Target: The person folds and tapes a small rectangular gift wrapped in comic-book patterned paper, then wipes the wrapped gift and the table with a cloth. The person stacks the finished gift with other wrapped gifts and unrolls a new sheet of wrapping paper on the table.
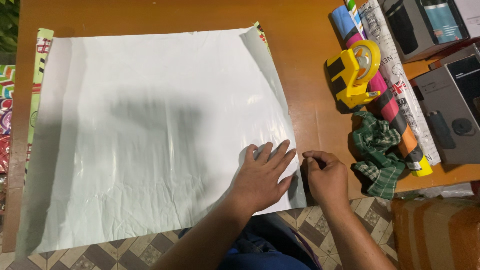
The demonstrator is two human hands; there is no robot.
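The left hand [261,176] lies flat and open on the white wrapping paper [150,135]. Just beside it, the right hand [326,177] pinches the paper's edge.

We see an orange-brown wooden table [300,60] that fills most of the frame under a bright light from above, and along the lower edge a floor [125,252] of patterned brown and beige tiles, with green leaves [7,22] at upper left.
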